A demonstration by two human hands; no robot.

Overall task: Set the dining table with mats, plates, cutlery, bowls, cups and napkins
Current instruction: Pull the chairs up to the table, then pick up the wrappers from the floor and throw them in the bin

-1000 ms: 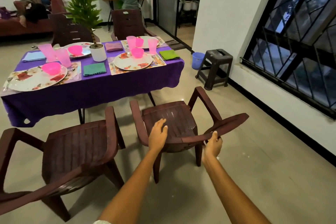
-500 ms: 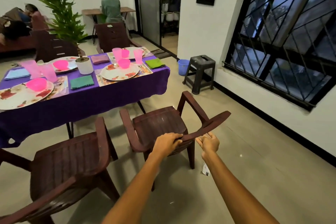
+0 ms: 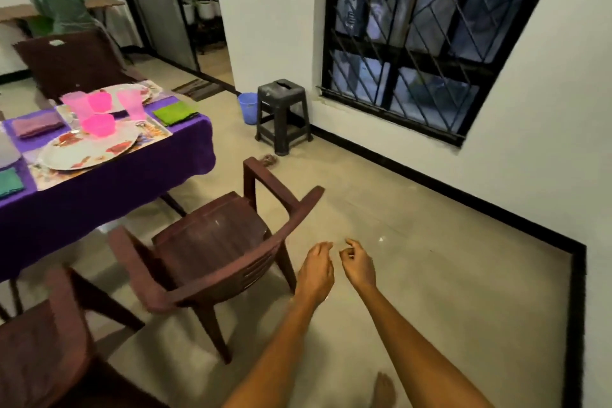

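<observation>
now both hands hang free over the floor at about five o'clock from the brown plastic chair (image 3: 212, 242), holding nothing. the left hand (image 3: 314, 272) has its fingers loosely curled and sits just beside the chair's back corner without touching it; the right hand (image 3: 359, 263) is close by at its three o'clock, fingers also loosely bent and apart from everything.

the bench (image 3: 116, 175), under a purple cloth, lies at ten o'clock. on the nearest mat (image 3: 155, 136) rests a flowered plate (image 3: 89, 149) with a pink bowl (image 3: 98, 124) on its far edge. behind it stand two pale pink cups (image 3: 130, 104), and a green napkin (image 3: 174, 112) lies near the bench corner. a mauve napkin (image 3: 36, 127) sits at the plate's nine o'clock. cutlery seems to lie beside the plate, though it is too blurred to be sure.

judging by what shows, this corner looks laid, and the chair seems the thing in hand. it looks light, stiff and hollow, likely to slide easily on the smooth floor and to tip if pulled by one arm. the top rail of the back, one hand to each side, appears the safest hold. the cups look thin and easy to topple if the bench is knocked.
</observation>
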